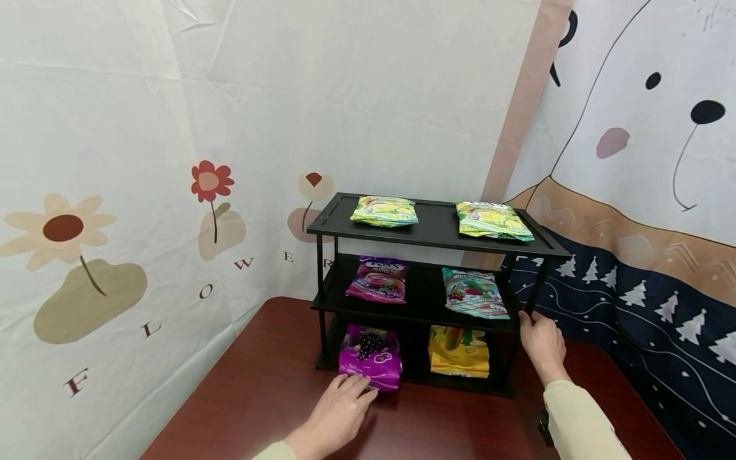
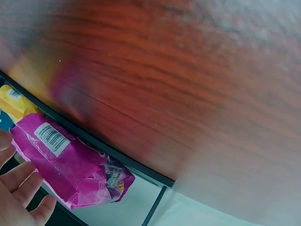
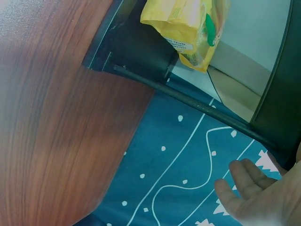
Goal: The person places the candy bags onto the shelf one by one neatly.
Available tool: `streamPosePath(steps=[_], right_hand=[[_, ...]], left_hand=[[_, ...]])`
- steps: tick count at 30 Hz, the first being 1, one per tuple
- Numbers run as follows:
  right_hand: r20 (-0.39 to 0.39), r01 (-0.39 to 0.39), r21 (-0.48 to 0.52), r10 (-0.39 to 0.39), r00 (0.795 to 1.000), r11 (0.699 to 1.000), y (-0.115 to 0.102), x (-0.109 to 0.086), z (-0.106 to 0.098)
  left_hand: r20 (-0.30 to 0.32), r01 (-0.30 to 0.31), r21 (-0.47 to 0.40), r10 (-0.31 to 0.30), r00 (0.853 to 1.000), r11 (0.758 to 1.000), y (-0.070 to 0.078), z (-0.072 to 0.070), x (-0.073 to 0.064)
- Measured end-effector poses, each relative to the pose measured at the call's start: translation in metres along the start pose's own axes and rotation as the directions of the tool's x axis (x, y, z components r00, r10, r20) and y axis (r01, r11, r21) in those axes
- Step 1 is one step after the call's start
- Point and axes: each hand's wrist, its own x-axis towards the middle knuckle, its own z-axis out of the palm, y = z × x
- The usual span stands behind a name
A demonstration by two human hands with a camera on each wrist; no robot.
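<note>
A black three-tier rack (image 1: pixel 416 311) stands on the table. On its bottom tier, a purple candy bag with a grape picture (image 1: pixel 370 358) juts out past the front edge. My left hand (image 1: pixel 340 409) is at this bag's front end, its fingers loosely extended and not wrapped around it; the left wrist view shows the fingers (image 2: pixel 21 181) beside the purple bag (image 2: pixel 66 162). My right hand (image 1: pixel 543 342) pinches the middle tier's right front corner between thumb and index finger. Its other fingers (image 3: pixel 247 181) spread free below the corner.
A yellow bag (image 1: pixel 459 352) lies right of the purple one. The middle tier holds a dark purple bag (image 1: pixel 378 280) and a teal bag (image 1: pixel 475 294). Two yellow-green bags (image 1: pixel 384 211) lie on top. Printed cloth (image 1: pixel 402 96) hangs behind the reddish-brown table (image 1: pixel 253 377).
</note>
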Motion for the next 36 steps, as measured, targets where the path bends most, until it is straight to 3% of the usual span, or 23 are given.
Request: streamPosePath(steps=[8, 15, 22, 36], right_hand=[[0.001, 0.004, 0.002, -0.004, 1.000, 1.000, -0.001, -0.001, -0.001], [0.008, -0.001, 0.001, 0.001, 1.000, 1.000, 0.000, -0.001, -0.001], [0.010, -0.004, 0.002, 0.004, 1.000, 1.000, 0.000, -0.001, 0.000], [0.008, -0.007, 0.007, 0.007, 1.000, 1.000, 0.001, 0.000, 0.000]], left_hand=[[0.005, 0.016, 0.023, -0.016, 1.000, 1.000, 0.000, 0.003, 0.005], [0.052, 0.056, 0.030, -0.058, 0.997, 0.998, -0.003, 0.008, 0.009], [0.156, 0.106, 0.026, -0.109, 0.982, 0.994, -0.007, 0.013, 0.016], [0.243, 0.132, 0.040, -0.138, 0.960, 0.990, -0.012, 0.018, 0.027]])
